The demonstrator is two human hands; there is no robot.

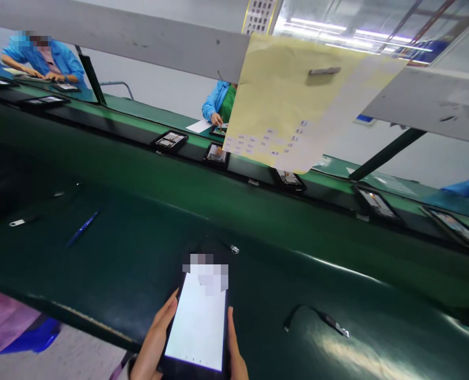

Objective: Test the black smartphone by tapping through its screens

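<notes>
A black tablet (198,322) with a lit, mostly white screen is held upright over the front of the green bench. My left hand (158,335) is closed around its left edge, and my right hand (237,343) grips the right edge. Part of the screen's upper end is pixelated. Just past the tablet's top right corner lies a small metal connector (235,249) on a thin dark cable. To the right, a short black adapter cable (329,321) rests on the bench top (266,295).
A blue pen (83,228) and a small USB piece (17,222) lie on the left. Behind, a raised conveyor carries several opened tablets (171,139). A yellow paper sheet (297,100) hangs from the grey beam (139,37). Co-workers in blue (68,59) sit across.
</notes>
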